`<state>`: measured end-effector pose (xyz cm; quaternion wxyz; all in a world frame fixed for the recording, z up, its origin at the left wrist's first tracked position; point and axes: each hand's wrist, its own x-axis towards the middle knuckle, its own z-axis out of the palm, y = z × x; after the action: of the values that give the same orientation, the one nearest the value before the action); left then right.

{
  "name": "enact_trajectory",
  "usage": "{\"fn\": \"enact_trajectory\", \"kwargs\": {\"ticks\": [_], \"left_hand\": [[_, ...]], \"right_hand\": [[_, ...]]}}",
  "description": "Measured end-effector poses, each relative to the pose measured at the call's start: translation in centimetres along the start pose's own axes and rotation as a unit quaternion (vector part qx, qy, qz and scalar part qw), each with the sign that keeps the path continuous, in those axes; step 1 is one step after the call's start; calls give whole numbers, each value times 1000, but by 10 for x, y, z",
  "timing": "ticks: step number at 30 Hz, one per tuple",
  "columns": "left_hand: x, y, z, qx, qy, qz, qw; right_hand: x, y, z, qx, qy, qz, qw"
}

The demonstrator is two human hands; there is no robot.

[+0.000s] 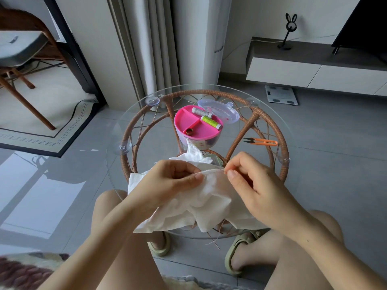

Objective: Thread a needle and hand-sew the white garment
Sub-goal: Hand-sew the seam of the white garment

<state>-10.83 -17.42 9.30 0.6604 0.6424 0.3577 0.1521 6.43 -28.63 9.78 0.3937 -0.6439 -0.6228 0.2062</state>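
The white garment (201,204) lies crumpled over the near edge of the round glass table (117,135). My left hand (173,181) grips a fold of its hem from the left, thumb on top. My right hand (249,181) pinches something very thin at the hem, just right of the left hand; the needle itself is too small to make out. A loose thread end hangs below the cloth near the table's front edge.
A pink sewing box (196,127) holds a grey spool (201,111), a green spool (211,121) and a thimble; its clear lid (222,109) lies behind it. Orange thread snips (261,141) rest at the table's right. My knees and sandalled feet are under the table.
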Motion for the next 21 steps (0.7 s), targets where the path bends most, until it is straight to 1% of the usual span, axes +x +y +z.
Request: {"fn": "enact_trajectory", "kwargs": {"ticks": [2, 5, 8, 21], "left_hand": [[0, 0, 0, -7, 1, -1, 1000], [1, 0, 1, -13, 1, 3, 1000], [1, 1, 3, -19, 5, 3, 1000], [0, 2, 3, -15, 1, 14, 1000]], "right_hand": [[-2, -2, 1, -71, 25, -37, 997], [-1, -3, 4, -117, 62, -61, 989], [0, -4, 7, -134, 81, -68, 985], [3, -3, 11, -148, 74, -72, 984]]}}
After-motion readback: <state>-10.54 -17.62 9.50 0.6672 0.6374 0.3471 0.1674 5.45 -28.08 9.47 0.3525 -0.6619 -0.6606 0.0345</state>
